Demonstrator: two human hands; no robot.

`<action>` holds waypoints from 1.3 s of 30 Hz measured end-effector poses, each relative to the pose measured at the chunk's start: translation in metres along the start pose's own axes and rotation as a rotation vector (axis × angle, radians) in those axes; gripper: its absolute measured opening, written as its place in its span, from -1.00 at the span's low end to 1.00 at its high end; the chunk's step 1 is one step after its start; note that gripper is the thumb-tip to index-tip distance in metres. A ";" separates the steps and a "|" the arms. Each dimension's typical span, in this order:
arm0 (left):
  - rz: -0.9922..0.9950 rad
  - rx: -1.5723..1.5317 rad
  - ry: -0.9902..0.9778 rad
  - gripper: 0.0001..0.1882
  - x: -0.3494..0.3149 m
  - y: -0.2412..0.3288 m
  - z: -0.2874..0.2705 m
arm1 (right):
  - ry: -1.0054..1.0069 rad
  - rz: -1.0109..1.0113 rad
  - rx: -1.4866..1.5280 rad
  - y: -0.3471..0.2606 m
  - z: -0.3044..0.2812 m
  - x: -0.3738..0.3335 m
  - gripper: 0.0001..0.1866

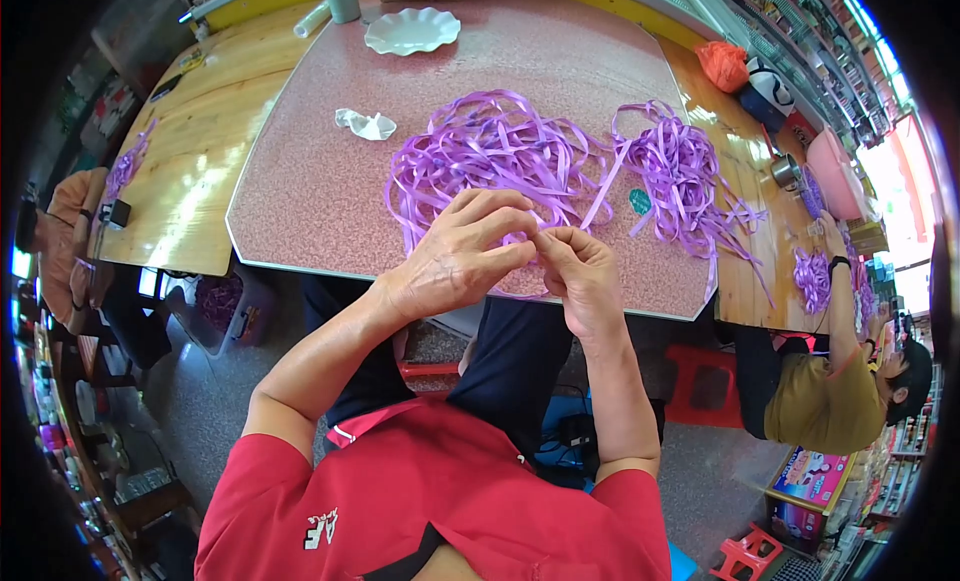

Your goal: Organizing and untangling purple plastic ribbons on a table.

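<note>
Near the front edge of the pink speckled table (310,201), both my hands meet fingertip to fingertip. My left hand (450,256) is curled, its thumb and fingers pinched together; a purple strand shows by the fingertips. My right hand (585,276) pinches at the same spot, thumb against forefinger, closed on the purple ribbon. Exactly how the strand runs between the fingertips is hidden. Just beyond lies a large tangled heap of shiny purple ribbon (500,146). To its right rests a second bundle of purple ribbon (680,171), with loose ends trailing toward the table's right edge.
A crumpled white tissue (365,125) and a white scalloped plate (412,31) lie farther back. A small green tag (639,201) sits between the ribbon piles. At right, a co-worker (825,396) reaches over a wooden table (745,181) with more ribbon. Red stools (700,386) stand below.
</note>
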State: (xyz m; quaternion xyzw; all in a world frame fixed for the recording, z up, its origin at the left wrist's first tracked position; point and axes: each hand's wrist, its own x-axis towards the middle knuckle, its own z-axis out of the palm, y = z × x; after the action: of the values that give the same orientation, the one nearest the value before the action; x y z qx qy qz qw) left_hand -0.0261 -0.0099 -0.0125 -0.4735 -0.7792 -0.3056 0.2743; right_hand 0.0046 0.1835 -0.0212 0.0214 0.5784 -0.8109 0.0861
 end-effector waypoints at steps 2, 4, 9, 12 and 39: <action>-0.005 0.009 0.023 -0.71 -0.002 0.000 0.002 | 0.018 -0.060 0.004 0.002 0.007 0.000 -0.87; -0.056 -0.035 0.073 -0.74 -0.001 0.005 0.002 | 0.037 -0.120 0.006 0.004 0.014 -0.001 -0.88; -0.378 -0.606 0.229 -0.90 -0.002 0.011 0.006 | 0.046 -0.250 0.212 0.007 0.023 -0.005 -0.94; -0.798 -1.266 0.241 -0.90 0.000 0.019 0.004 | 0.033 -0.417 0.056 0.006 0.027 -0.005 -0.95; -0.835 -0.995 0.311 -0.93 0.002 0.025 0.022 | 0.181 -0.996 -0.836 -0.006 0.023 -0.003 -0.74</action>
State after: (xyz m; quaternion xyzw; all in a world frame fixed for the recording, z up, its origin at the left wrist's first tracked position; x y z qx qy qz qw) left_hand -0.0069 0.0168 -0.0204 -0.1525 -0.6144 -0.7740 -0.0089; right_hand 0.0080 0.1641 -0.0080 -0.2164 0.7905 -0.4554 -0.3476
